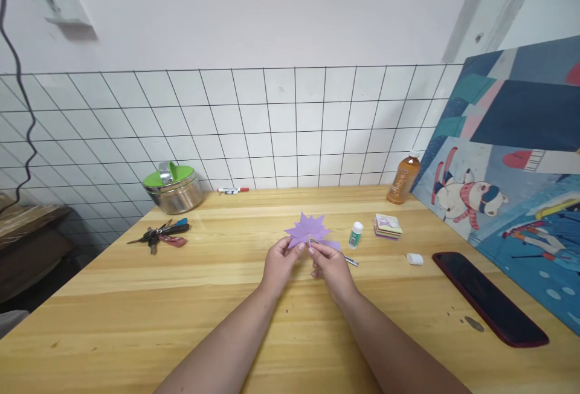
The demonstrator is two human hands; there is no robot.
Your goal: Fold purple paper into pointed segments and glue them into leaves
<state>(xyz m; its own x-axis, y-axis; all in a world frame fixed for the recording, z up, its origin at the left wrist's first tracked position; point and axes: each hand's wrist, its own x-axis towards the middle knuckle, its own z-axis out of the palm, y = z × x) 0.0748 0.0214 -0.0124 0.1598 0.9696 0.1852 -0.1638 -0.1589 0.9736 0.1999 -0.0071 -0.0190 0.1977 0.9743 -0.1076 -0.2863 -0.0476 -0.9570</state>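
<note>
A purple paper cutout (pixel 309 225) with jagged, pointed edges is held up over the middle of the wooden table. My left hand (pixel 281 264) pinches its lower left edge between thumb and fingers. At the lower middle, my right hand (pixel 331 266) has its fingertips closed on a narrow strip of the purple paper; whether that strip is joined to the cutout I cannot tell. Behind my right fingers shows another flat bit of purple paper (pixel 334 245). A thin silvery tool (pixel 351 261) lies on the table, partly hidden by my right hand.
Right of my hands stand a glue stick (pixel 356 235), a pad of small papers (pixel 387 226), a white cap-like piece (pixel 414 259), a phone (pixel 492 300) and a bottle (pixel 404 177). At left are a lidded pot (pixel 174 191), keys (pixel 161 234) and a marker (pixel 233 190).
</note>
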